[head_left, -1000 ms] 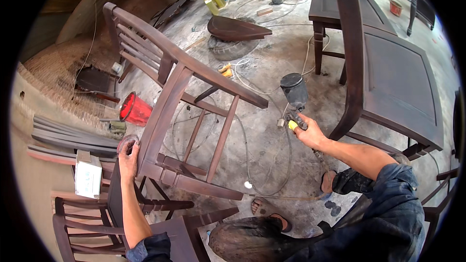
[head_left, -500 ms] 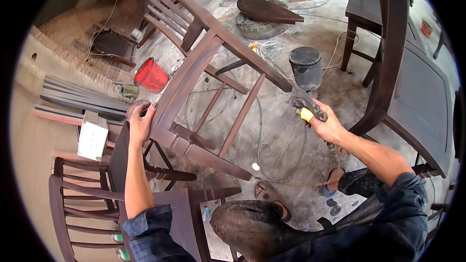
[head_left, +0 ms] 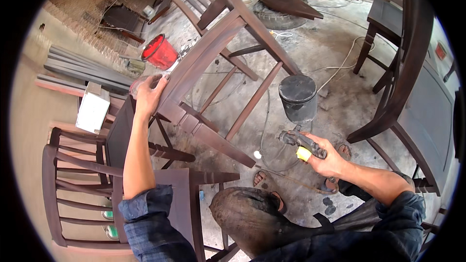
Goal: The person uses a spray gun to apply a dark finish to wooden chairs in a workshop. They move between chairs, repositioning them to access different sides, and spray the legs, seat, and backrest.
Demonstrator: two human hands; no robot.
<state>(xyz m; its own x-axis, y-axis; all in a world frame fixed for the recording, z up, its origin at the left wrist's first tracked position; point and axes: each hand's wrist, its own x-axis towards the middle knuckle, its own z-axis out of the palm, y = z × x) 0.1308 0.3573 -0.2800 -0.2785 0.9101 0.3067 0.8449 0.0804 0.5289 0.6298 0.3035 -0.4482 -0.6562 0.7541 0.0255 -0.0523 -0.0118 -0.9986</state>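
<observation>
My right hand point(head_left: 326, 156) is closed round the handle of a dark spray gun point(head_left: 305, 144), with yellow wrapping on its grip. The gun's black, paint-crusted cup point(head_left: 297, 101) stands above it. Left of the gun, a dark brown wooden chair point(head_left: 194, 65) is tipped over, its legs and rungs pointing right. My left hand point(head_left: 149, 96) grips the chair's near left edge, thumb toward the seat frame. A rounded reddish thing point(head_left: 136, 86) shows beneath its fingers; I cannot make out what it is.
Another chair point(head_left: 73, 189) stands at the lower left, and a grey-seated chair point(head_left: 424, 111) at the right. A red bucket point(head_left: 160, 52) is beyond my left hand. A curved dark board point(head_left: 286, 1) rests on a tire point(head_left: 272, 18). A hose point(head_left: 293, 178) trails across the floor.
The spray gun and my right hand have come nearer to me and slightly left. My left hand stays at the tipped chair's edge. The whole view has shifted a little.
</observation>
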